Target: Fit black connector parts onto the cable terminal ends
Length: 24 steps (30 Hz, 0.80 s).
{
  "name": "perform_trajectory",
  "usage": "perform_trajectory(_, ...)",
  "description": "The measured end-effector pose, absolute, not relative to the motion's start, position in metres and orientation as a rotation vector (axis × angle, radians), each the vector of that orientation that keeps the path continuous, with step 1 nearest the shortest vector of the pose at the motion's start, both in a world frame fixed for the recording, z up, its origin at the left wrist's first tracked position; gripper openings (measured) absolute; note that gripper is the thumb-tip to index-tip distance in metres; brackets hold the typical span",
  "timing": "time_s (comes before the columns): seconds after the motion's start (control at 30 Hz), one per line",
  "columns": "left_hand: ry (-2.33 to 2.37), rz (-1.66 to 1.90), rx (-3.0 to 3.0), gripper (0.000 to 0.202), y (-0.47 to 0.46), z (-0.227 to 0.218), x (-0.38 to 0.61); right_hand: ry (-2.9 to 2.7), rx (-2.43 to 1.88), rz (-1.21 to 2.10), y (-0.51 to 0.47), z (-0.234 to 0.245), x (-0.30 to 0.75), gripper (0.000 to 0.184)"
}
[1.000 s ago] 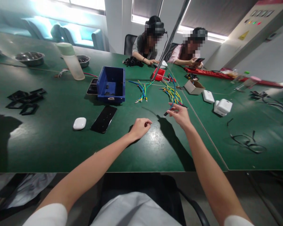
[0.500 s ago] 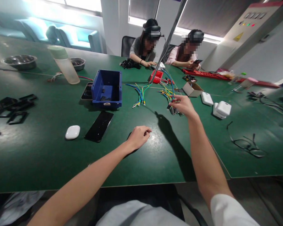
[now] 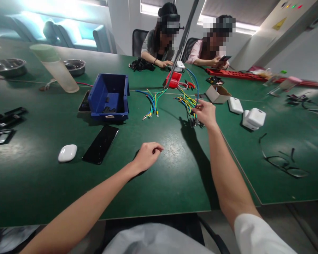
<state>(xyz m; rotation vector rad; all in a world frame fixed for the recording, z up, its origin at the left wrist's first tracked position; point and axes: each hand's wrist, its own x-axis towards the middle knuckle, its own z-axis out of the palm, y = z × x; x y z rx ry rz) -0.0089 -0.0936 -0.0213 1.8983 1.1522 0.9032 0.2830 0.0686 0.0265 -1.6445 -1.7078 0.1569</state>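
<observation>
My right hand (image 3: pixel 205 113) is closed in a pinch on a blue wire (image 3: pixel 197 83), which arcs up and away from the fingers towards the far side. Just below and beside that hand lies a bundle of yellow-green and blue wires (image 3: pixel 184 100), with dark ends at its near side, partly hidden by my fingers. A second, smaller group of blue and green wires (image 3: pixel 154 102) with metal lugs is spread to the left. My left hand (image 3: pixel 147 155) rests on the green table (image 3: pixel 169 187), its fingers loosely curled together and nothing visible in them.
Left of the wires stand a blue bin (image 3: pixel 110 97), a black phone (image 3: pixel 101 144), a white case (image 3: pixel 67 153) and a bottle (image 3: pixel 55 68). A red bin (image 3: pixel 174 80), a small carton (image 3: pixel 217 94), white boxes (image 3: pixel 254 118) and glasses (image 3: pixel 283 164) lie right. Two people sit opposite.
The view has shifted, so most near things sit further left. My right hand still pinches the blue wire over the bundle. My left hand stays on the table.
</observation>
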Motion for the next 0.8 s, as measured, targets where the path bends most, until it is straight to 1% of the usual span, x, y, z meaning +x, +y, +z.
perform_trajectory(0.2, 1.167, 0.868, 1.917, 0.029, -0.094, -0.018, -0.009, -1.718, -1.761, 0.048, 0.07, 0.024, 0.299, 0.048)
perform_trajectory(0.43, 1.152, 0.866, 1.918, 0.028, -0.094, -0.019, -0.01, -1.768, -1.946, 0.054, 0.069, 0.022, 0.31, 0.04)
perform_trajectory(0.7, 1.131, 0.856, 1.925, 0.028, -0.094, -0.023, -0.011, -1.814, -2.089, 0.162, 0.072, 0.019, 0.316, 0.052)
perform_trajectory(0.8, 1.114, 0.839, 1.947, 0.028, -0.094, -0.024, -0.011, -1.809, -2.129, 0.163, 0.07, 0.021, 0.314, 0.053)
